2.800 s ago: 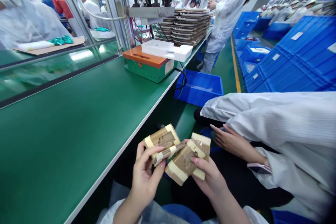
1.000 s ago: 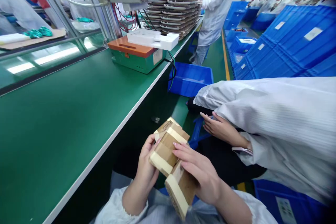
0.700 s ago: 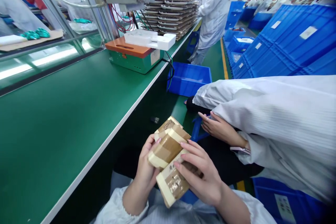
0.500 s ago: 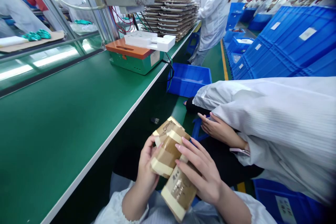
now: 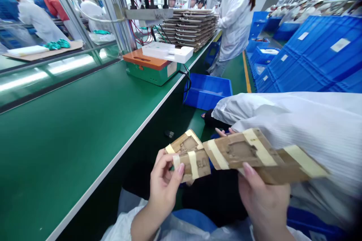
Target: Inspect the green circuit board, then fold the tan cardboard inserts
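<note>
Hidden: the right hand (image 5: 263,201) sits mostly behind the cardboard.
Grip: the left hand (image 5: 165,190) grasps a taped cardboard bundle (image 5: 192,160); the right grasps a taped cardboard strip (image 5: 249,154).
Axis: sideways, rising rightward.
Place: beyond the bench (image 5: 70,150) edge.

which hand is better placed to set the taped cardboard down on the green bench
Left, probably: the left hand holds the folded end of the taped cardboard close to the green bench, while the right hand holds the long end further away, by the co-worker's white sleeve.

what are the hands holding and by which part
The left hand holds the lower edge of a taped cardboard strip's left section; the right hand holds the lower edge of its right section.
</note>
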Action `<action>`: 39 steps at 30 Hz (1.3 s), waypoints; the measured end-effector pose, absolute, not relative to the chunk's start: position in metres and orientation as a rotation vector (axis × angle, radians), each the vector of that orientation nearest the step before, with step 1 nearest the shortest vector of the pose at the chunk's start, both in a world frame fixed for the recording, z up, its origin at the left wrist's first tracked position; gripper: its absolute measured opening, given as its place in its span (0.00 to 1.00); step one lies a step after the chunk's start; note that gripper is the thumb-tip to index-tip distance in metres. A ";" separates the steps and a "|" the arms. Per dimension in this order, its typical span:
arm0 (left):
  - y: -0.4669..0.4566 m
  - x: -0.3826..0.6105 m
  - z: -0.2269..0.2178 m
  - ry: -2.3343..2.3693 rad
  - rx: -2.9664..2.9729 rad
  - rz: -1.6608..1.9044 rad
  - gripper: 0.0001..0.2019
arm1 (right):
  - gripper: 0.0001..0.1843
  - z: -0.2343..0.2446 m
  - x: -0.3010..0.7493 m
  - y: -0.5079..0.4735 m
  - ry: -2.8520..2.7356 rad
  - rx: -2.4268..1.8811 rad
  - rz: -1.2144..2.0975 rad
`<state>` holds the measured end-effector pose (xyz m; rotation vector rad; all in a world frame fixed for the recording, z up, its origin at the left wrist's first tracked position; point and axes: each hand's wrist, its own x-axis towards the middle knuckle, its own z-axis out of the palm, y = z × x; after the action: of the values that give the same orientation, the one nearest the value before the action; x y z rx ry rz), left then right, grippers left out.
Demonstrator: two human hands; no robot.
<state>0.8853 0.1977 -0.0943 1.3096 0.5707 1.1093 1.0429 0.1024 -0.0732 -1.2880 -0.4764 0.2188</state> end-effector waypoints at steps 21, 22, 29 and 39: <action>0.181 0.903 -0.094 0.545 1.181 1.142 0.23 | 0.35 -0.091 1.048 0.089 -0.207 -1.021 0.899; 0.180 0.903 -0.095 0.546 1.178 1.120 0.24 | 0.36 -0.091 1.045 0.091 -0.224 -1.036 0.904; 0.188 0.900 -0.093 0.516 1.071 1.106 0.22 | 0.38 -0.096 1.064 0.086 0.006 -1.098 0.780; 0.187 0.892 -0.089 0.537 0.975 1.058 0.22 | 0.41 -0.102 1.081 0.081 -0.016 -1.105 0.807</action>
<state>0.8921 0.1869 -0.0886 0.9747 0.5370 1.0576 1.0807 0.0805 -0.1020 -1.1054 -0.0163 0.8067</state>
